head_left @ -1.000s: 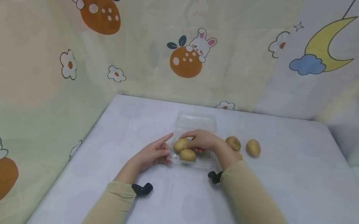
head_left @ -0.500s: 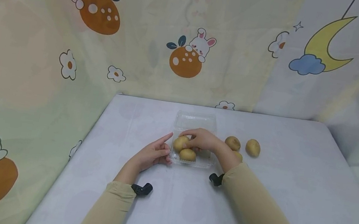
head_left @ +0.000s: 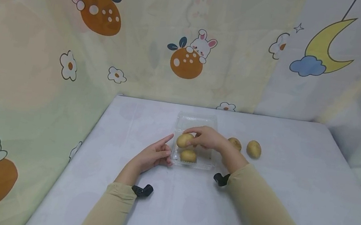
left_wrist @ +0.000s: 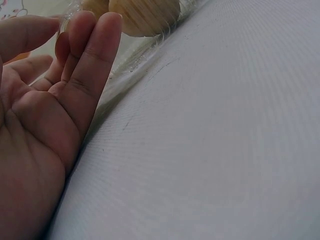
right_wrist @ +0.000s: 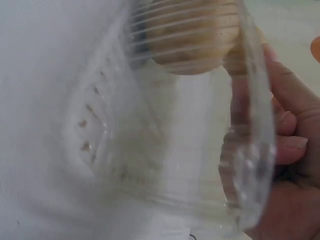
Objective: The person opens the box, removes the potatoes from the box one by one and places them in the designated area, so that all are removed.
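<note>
In the head view my right hand pinches a potato between thumb and fingers, over the back left of a clear plastic container. A second potato lies in the container's front left part. The container's lid is folded back behind it. At the left side of the container is my left hand, its index finger extended along the wall and the others loosely bent, holding nothing. The right wrist view looks through the ribbed container wall at the potatoes, with my right fingers beyond.
Two more potatoes, one fully visible and one partly behind my right forearm, lie on the white table to the container's right. A printed cloth hangs behind the table.
My right hand has lifted its potato slightly up and back, away from the front potato. The right forearm has shifted right, covering a third loose potato. My left hand has stayed put.
</note>
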`<state>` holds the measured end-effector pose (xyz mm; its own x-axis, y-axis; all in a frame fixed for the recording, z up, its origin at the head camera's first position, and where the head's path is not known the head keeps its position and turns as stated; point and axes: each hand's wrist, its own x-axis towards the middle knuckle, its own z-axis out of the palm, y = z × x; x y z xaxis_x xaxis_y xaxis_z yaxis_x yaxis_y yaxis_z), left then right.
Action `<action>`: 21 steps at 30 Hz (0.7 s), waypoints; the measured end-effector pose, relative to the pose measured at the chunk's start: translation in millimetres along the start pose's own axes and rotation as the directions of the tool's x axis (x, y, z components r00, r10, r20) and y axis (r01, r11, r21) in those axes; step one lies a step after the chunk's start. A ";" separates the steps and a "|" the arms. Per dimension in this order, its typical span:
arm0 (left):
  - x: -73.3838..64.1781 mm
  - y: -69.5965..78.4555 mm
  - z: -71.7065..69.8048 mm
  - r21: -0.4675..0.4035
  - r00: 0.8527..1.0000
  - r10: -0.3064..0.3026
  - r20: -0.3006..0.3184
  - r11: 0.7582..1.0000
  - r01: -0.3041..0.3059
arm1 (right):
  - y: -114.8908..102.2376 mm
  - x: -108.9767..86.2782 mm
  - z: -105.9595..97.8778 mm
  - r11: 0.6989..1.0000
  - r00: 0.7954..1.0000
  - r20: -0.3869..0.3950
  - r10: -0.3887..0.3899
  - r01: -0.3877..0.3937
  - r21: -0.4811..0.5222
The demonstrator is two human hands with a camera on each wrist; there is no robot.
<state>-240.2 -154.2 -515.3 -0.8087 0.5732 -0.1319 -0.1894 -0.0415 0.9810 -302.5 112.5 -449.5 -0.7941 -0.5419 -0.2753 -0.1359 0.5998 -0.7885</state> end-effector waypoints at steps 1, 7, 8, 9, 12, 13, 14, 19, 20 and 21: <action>0.1 -0.3 -0.1 0.001 1.000 -0.002 -0.002 1.000 0.002 | 0.2 -1.4 -1.9 1.000 1.000 -0.004 -0.001 0.001 -0.002; 0.6 -1.8 -0.7 0.011 1.000 -0.009 -0.016 1.000 0.009 | 1.7 -11.2 -12.0 1.000 1.000 -0.018 -0.008 0.008 -0.021; 0.8 -2.1 -0.7 0.011 1.000 -0.010 -0.019 1.000 0.010 | 2.2 -13.1 -13.4 1.000 1.000 -0.023 -0.009 0.008 -0.023; 1.0 -2.3 -0.6 0.013 1.000 -0.010 -0.019 1.000 0.010 | 2.7 -15.5 -14.9 1.000 1.000 -0.029 -0.010 0.009 -0.024; 1.3 -2.6 -0.4 0.008 1.000 -0.010 -0.024 1.000 0.010 | 5.2 -23.4 -19.1 1.000 0.998 -0.055 -0.004 0.003 -0.016; 1.4 -2.8 -0.2 0.006 1.000 -0.013 -0.024 1.000 0.013 | 6.7 -26.2 -20.2 1.000 0.998 -0.060 0.000 0.000 -0.009; 1.5 -3.1 0.1 0.006 1.000 -0.015 -0.025 1.000 0.015 | 8.6 -29.1 -21.3 1.000 0.998 -0.066 0.001 -0.001 -0.005; 0.3 -2.5 1.0 0.012 0.999 -0.018 -0.028 1.000 0.018 | 16.1 -48.7 -28.0 0.998 0.994 -0.107 0.029 -0.023 0.050; 0.2 -2.0 1.2 0.013 0.999 -0.017 -0.029 1.000 0.017 | 17.6 -53.0 -29.5 0.998 0.992 -0.118 0.036 -0.029 0.061; 0.1 -1.4 1.3 0.015 0.999 -0.015 -0.029 1.000 0.016 | 19.7 -57.0 -31.1 0.997 0.991 -0.129 0.046 -0.038 0.066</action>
<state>-239.3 -153.0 -516.6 -0.8213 0.5502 -0.1508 -0.1936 -0.0203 0.9809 -278.2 173.5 -432.2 -0.8691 -0.4332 -0.2386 -0.0659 0.5796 -0.8122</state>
